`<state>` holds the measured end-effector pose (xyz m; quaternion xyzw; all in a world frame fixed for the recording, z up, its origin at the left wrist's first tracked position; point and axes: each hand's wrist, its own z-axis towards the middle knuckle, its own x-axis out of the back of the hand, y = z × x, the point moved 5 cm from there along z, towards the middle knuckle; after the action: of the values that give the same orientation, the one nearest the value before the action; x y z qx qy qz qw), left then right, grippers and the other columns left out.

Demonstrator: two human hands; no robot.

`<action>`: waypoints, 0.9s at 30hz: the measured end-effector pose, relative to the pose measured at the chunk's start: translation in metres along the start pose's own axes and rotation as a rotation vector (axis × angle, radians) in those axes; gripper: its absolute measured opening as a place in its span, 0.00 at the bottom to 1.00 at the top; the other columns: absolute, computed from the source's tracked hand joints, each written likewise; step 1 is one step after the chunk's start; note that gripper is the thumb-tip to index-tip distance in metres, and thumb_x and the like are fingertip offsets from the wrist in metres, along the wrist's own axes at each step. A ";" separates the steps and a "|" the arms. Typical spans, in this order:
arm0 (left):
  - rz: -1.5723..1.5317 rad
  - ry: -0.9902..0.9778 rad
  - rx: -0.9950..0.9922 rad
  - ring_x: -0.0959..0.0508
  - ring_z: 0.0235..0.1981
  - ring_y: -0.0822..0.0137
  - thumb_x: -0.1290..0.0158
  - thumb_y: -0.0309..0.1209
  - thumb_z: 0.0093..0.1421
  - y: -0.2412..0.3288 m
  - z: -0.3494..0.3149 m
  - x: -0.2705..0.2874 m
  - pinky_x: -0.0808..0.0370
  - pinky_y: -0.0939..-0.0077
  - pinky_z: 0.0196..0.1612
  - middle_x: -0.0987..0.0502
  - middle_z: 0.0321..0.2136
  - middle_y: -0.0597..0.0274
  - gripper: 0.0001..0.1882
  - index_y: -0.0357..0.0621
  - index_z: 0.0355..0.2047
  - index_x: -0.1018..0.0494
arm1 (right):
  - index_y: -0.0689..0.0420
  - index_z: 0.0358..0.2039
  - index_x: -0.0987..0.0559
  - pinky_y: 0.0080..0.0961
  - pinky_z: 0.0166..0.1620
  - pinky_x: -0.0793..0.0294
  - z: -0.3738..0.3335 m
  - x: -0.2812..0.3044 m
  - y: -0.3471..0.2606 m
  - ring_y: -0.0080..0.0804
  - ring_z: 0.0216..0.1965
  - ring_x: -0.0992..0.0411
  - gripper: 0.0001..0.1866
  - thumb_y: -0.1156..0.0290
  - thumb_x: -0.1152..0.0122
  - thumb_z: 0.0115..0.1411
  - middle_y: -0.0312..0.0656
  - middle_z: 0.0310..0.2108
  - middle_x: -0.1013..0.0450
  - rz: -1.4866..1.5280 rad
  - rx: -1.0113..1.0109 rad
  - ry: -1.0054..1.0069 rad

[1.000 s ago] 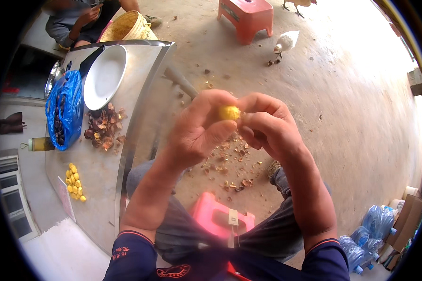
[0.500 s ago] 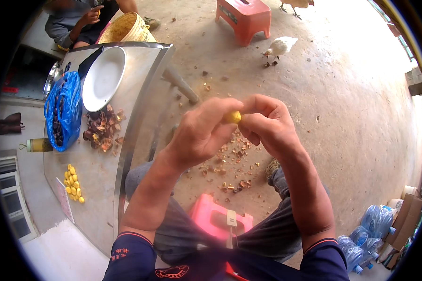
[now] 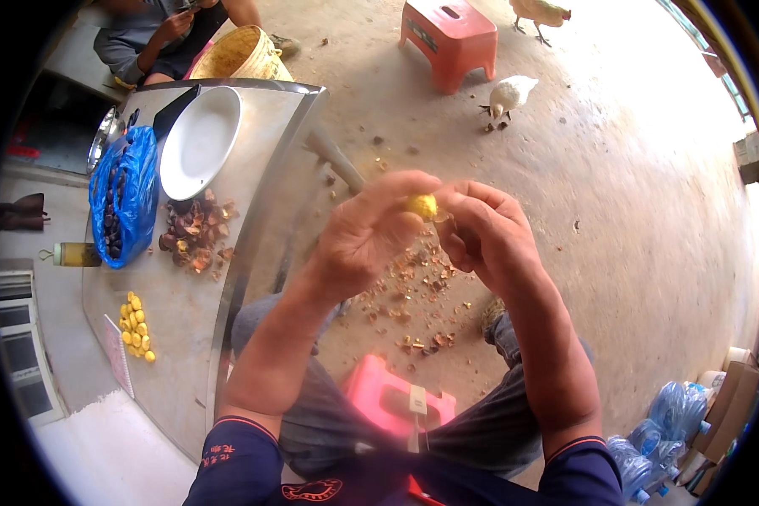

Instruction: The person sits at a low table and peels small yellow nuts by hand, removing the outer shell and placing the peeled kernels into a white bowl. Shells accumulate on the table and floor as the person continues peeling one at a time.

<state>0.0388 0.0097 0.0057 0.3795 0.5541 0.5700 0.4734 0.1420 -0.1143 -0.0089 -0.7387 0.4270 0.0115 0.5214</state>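
A yellow peeled chestnut (image 3: 422, 207) is pinched between the thumb and fingers of my left hand (image 3: 367, 228), above the floor in front of me. My right hand (image 3: 489, 223) is closed at the nut's right side, its thumb and forefinger pressed together. A thin pale scrap seems to show at those fingertips, too small to make out. On the table to my left lies a small heap of yellow peeled chestnuts (image 3: 136, 327). Beyond it are a pile of brown shells (image 3: 196, 232) and a blue plastic bag (image 3: 125, 198) holding dark unpeeled chestnuts.
A white oval dish (image 3: 201, 143) rests on the table (image 3: 190, 337). Shell bits (image 3: 417, 282) litter the floor below my hands. A red stool (image 3: 451, 38), a white bird (image 3: 510, 94) and a brown hen (image 3: 541, 13) are ahead. Another person sits near a woven basket (image 3: 240, 55).
My right fingers have drawn slightly away from the chestnut, baring more of it. The left hand still holds it. The white bird has lowered its head, and the view has shifted slightly.
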 end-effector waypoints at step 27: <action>0.754 0.063 -0.551 0.26 0.30 0.55 0.33 0.36 0.50 0.032 0.007 -0.004 0.29 0.65 0.33 0.26 0.27 0.58 0.18 0.40 0.37 0.24 | 0.64 0.39 0.22 0.16 0.22 0.39 -0.003 -0.010 0.007 0.17 0.20 0.36 0.22 0.53 0.43 0.64 0.32 0.21 0.32 -0.087 -0.063 -0.264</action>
<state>0.0430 0.0096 0.0383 0.3970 0.2199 0.8393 0.2993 0.1297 -0.1112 -0.0080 -0.7646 0.3219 0.0993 0.5495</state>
